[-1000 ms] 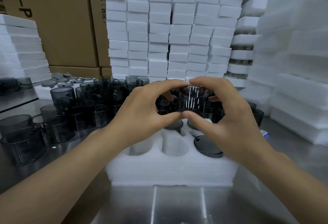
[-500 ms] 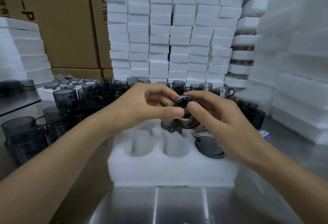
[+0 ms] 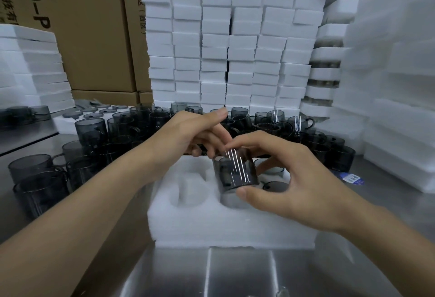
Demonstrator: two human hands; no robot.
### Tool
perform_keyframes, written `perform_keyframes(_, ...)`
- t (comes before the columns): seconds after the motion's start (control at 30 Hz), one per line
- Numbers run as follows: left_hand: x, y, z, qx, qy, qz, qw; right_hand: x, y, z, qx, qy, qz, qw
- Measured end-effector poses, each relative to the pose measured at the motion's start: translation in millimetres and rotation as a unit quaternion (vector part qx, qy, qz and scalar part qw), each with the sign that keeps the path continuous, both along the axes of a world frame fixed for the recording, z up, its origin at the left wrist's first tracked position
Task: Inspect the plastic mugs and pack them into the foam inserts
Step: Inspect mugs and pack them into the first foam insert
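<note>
A smoky grey plastic mug [image 3: 236, 170] hangs upright just above the middle pocket of the white foam insert [image 3: 211, 223]. My right hand [image 3: 289, 179] grips it, thumb at the base and fingers over the rim. My left hand [image 3: 188, 134] is above and behind the mug with its fingers loosely spread; its fingertips are at the mug's rim, contact unclear. The insert's left pocket [image 3: 190, 190] shows only foam. A dark lid [image 3: 275, 187] lies in the right pocket.
Many grey mugs [image 3: 122, 129] crowd the steel table [image 3: 235, 273] behind and left of the insert. Stacks of white foam blocks [image 3: 223, 44] rise at the back and right. Cardboard boxes [image 3: 89, 33] stand at the back left. Loose lids [image 3: 94, 114] lie far left.
The mug has turned from mouth-toward-me to upright and come down over the middle pocket. My left hand has released its pinch and opened; my right hand now carries the mug.
</note>
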State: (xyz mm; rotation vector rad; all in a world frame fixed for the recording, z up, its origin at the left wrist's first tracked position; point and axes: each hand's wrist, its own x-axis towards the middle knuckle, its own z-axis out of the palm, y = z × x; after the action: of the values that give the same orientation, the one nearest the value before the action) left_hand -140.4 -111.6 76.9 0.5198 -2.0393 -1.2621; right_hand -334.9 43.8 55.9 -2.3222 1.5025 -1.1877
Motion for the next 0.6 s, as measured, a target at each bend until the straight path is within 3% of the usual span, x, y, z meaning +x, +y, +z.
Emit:
perform_keyframes(0.2, -1.1, 0.1, -3.0, -0.028, 0.012, 0.065, 0.997, 0.6, 0.2, -0.9, 0.022, 0.061, 0.012, 0.998)
perform_keyframes(0.6, -3.2, 1.4, -5.6, -0.042, 0.017, 0.077, 0.996, 5.7, 1.5, 0.9, -0.004, 0.049, -0.004, 0.999)
